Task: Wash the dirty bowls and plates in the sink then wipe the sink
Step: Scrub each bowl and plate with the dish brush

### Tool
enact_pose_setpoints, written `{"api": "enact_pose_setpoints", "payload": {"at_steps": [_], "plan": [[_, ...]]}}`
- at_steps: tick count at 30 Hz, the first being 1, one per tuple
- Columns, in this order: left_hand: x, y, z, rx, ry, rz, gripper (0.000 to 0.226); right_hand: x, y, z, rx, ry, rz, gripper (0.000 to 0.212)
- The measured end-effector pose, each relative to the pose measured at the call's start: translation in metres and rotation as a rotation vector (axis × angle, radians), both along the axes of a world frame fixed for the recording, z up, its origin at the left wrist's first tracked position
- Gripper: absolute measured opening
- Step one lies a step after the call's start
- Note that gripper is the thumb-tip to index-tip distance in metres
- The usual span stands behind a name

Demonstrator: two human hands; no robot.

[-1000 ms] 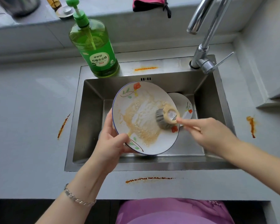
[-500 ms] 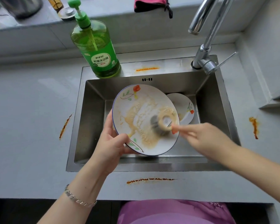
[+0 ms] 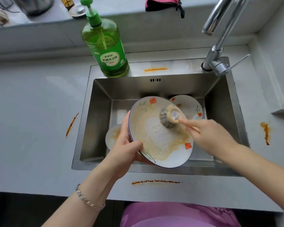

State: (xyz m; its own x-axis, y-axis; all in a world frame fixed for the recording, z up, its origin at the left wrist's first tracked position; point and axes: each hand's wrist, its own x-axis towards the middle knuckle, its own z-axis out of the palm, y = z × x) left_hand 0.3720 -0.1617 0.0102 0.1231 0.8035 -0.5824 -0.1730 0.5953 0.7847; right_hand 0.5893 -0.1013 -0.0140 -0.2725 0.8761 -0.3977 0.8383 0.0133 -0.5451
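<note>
With the left hand (image 3: 126,149) keeping a firm grip on the tilted plate (image 3: 175,161) and the right hand (image 3: 210,136) gripping the scrubber (image 3: 168,117), I'd circle outward to the residue (image 3: 159,155) beside the left grip.

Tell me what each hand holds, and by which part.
The left hand grips the plate by its left rim. The right hand holds the scrubbing brush by its handle.

The left hand (image 3: 123,149) and right hand (image 3: 210,136) are bare, as are both forearms. A silver bracelet (image 3: 90,199) of flat, angular metal links circles the left wrist. Below the near edge of the worktop (image 3: 31,128) shows a glossy purple garment (image 3: 179,215) with a paler pattern toward its right side.
</note>
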Motion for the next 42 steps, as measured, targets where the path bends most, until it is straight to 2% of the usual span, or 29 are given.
{"api": "enact_pose_setpoints", "payload": {"at_steps": [3,5,7,9,12,16,20,23,26,29,31,36,39,42], "plan": [[-0.002,-0.001,-0.003,0.014,0.018,0.008,0.098,-0.008,-0.036,0.008,-0.127,0.085,0.1,0.034],[0.002,-0.003,-0.006,0.025,0.045,-0.025,0.098,-0.021,-0.043,0.015,-0.102,0.187,0.161,0.034],[0.006,-0.005,-0.007,0.022,0.026,-0.061,0.097,-0.022,-0.029,0.012,-0.029,0.203,0.14,0.035],[0.007,-0.007,-0.004,-0.008,-0.025,-0.071,0.093,-0.014,-0.011,0.004,0.006,0.171,0.03,0.037],[0.004,-0.006,-0.002,-0.016,-0.047,-0.042,0.094,-0.001,-0.019,-0.002,-0.059,0.15,-0.066,0.035],[0.01,-0.004,-0.007,0.019,0.006,-0.034,0.098,-0.022,-0.044,0.012,-0.06,0.284,0.08,0.033],[0.008,-0.003,-0.004,0.009,-0.005,-0.023,0.097,-0.004,-0.011,-0.001,-0.041,0.172,-0.086,0.032],[0.002,-0.001,-0.004,-0.004,0.035,-0.008,0.099,0.004,-0.03,-0.001,-0.12,0.129,-0.036,0.032],[0.004,-0.002,-0.005,-0.013,0.072,-0.052,0.098,-0.021,-0.054,0.008,-0.108,0.292,0.097,0.035],[0.009,-0.005,-0.005,-0.063,0.008,-0.097,0.094,-0.036,-0.038,0.003,0.019,0.388,0.045,0.038],[0.01,-0.006,-0.003,-0.073,-0.03,-0.092,0.093,-0.037,-0.022,-0.006,0.121,0.326,0.018,0.04],[0.0,-0.003,-0.001,-0.045,0.013,-0.028,0.098,-0.011,0.013,-0.013,0.185,-0.131,0.082,0.042],[-0.009,0.0,-0.001,-0.015,0.065,0.01,0.098,0.007,0.006,-0.01,0.112,-0.234,0.136,0.041],[-0.009,0.001,-0.001,-0.002,0.111,-0.007,0.1,0.006,-0.011,-0.007,0.059,-0.244,0.204,0.041]]}}
